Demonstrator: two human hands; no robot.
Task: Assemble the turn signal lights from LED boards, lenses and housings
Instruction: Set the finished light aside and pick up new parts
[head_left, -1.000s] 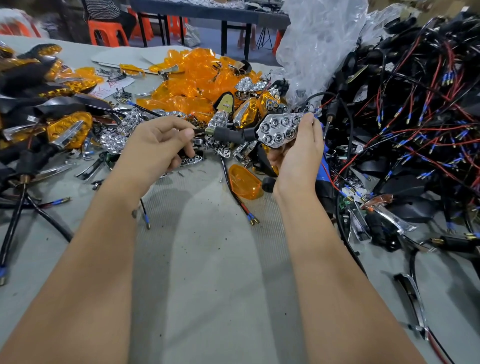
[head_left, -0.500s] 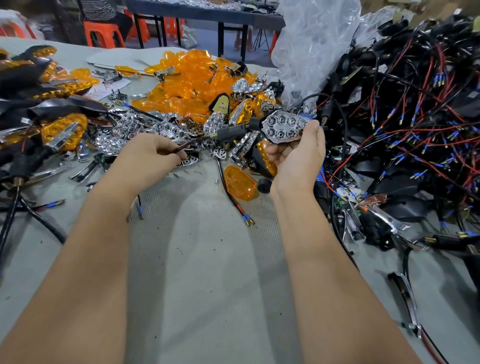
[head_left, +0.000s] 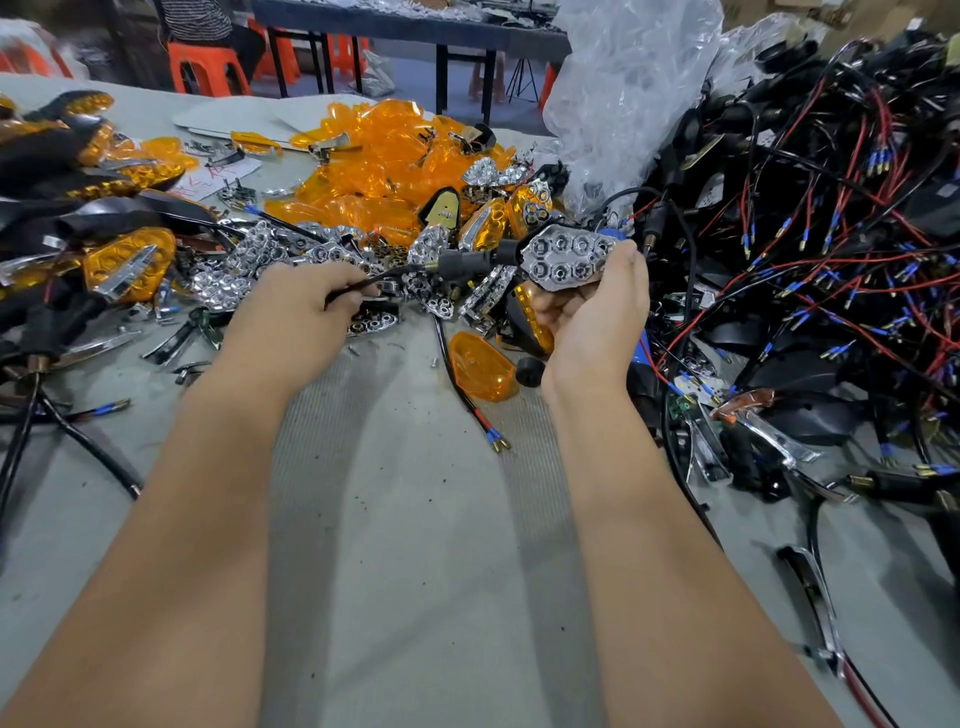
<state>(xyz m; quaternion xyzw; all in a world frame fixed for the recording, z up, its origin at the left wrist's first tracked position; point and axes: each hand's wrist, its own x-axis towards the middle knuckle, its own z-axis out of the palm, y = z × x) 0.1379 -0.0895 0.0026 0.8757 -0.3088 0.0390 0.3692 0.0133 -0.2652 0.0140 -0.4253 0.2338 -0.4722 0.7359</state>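
Right hand (head_left: 592, 312) palm up, fingers curled round a turn signal unit (head_left: 569, 260) held above the table (head_left: 415, 519), chrome reflector face with its round LED cups toward the camera. Black stem (head_left: 467, 261) of the unit sticks out to the left, threaded brass end showing. Thin black cable (head_left: 363, 285) runs from the stem end down to the left hand (head_left: 291, 317), which pinches it between thumb and curled fingers, knuckles up, low over the parts.

Just below the right hand, on the table: one loose amber lens (head_left: 483, 366), a small black round cap (head_left: 530, 370) beside it, and a black cable with red and blue tipped leads (head_left: 493, 436) running near-right.

Far centre: big heap of amber lenses (head_left: 384, 161). In front of it, between the hands and to the left, a scatter of chrome reflectors (head_left: 249, 265). Far left: stack of finished amber-and-black signals (head_left: 124, 260). Right side: large tangle of black housings with red and black wires (head_left: 831, 260), touching the right hand's far side. Crumpled clear plastic bag (head_left: 623, 93) behind the held unit. Far background: orange stools (head_left: 208, 70) and a dark table (head_left: 415, 31), partly blurred.
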